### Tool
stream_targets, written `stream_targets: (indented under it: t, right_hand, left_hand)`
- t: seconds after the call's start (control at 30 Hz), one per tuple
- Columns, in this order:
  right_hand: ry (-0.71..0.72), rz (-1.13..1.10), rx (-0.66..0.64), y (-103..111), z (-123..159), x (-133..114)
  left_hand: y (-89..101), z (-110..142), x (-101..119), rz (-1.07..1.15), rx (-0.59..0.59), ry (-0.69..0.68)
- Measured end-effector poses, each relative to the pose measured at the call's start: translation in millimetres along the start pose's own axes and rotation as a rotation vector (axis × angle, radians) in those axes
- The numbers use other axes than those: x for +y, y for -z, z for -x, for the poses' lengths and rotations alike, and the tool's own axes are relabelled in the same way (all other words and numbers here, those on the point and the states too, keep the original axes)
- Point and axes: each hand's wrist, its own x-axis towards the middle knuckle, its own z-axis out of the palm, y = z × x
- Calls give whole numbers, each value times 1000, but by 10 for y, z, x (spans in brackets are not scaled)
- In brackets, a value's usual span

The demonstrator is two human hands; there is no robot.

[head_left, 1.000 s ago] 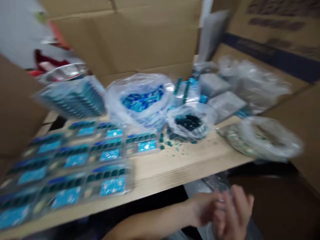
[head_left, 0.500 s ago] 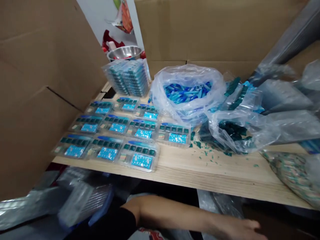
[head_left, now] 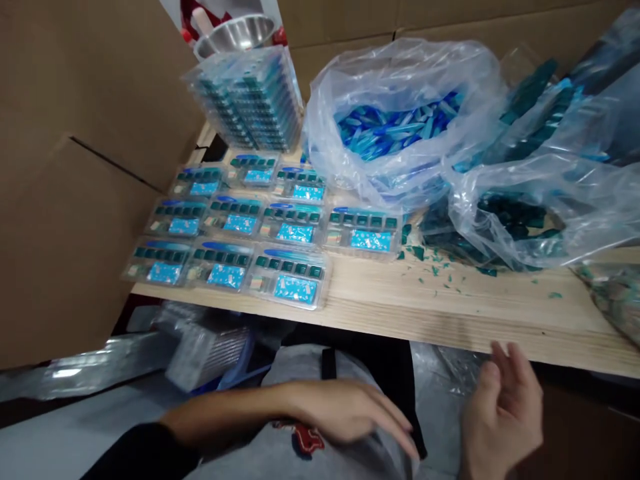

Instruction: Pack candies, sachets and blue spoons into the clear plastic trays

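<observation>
My left hand reaches across my lap above the grey apron, its fingers stretched out and nothing seen in them. Off the table's front edge, my right hand is raised with thumb and fingers apart, slightly curled, holding nothing visible. Beyond both hands, rows of clear plastic packs lie on the wooden table. Each shows a blue patterned card, dark green squares and a slender blue piece. A clear bag holds many slender blue pieces. Another bag contains dark green pieces.
A tall stack of filled packs stands at the back left, before a metal bowl. Cardboard walls rise at left and back. Green scraps litter the table. A bag of mixed bits sits at the right edge.
The view has tilted down and closer to the table. My left hand has drawn back leftwards from the lower right to over my lap. My right hand has come into view.
</observation>
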Motion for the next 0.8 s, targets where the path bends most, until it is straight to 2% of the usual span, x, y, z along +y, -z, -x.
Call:
stream_targets:
  t: [0.03,0.1,0.17,0.2,0.27,0.33,0.4,0.43,0.5,0.57,0.6,0.63,0.67,0.73,0.8]
  right_hand:
    - [-8,-41,-41,-83,36,-81]
    - [-14,-109,-184,-238,126,-216]
    - [38,-135,-337,-367,240,-323]
    - [108,-135,-404,-419,298,-369]
    - [359,-130,-543,-497,396,-446]
    - [689,-106,-641,-540,434,-483]
    - [933,-35,-676,-552,395,-461]
    - [982,8,-672,-548,352,-430]
    - [948,80,-661,-525,254,-352]
    - [831,110,-648,-505,187,-301]
    - [762,113,-624,-505,178,-299]
    - [690,109,-603,-517,185,-318]
    - [602,91,-591,-545,204,-355]
    - [340,0,-610,-656,257,-473]
    - [46,-134,-700,-836,295,-607]
  left_hand:
    - [80,151,-6,-104,75,33]
    - [186,419,-43,-163,311,157]
    - [212,575,-114,-39,497,232]
    - [198,593,-154,69,551,222]
    - [139,509,-214,306,573,127]
    - [74,338,-213,454,497,5]
    - [43,203,-131,460,402,-80]
    - [47,182,-68,435,356,-97]
    - [91,250,67,395,248,-82]
    - [156,417,146,358,136,-50]
    - [186,512,145,336,123,-33]
    - [210,602,112,310,167,-15]
    - [227,680,51,277,293,-1]
    - [246,800,-135,199,670,20]
    - [268,885,-334,161,1036,0]
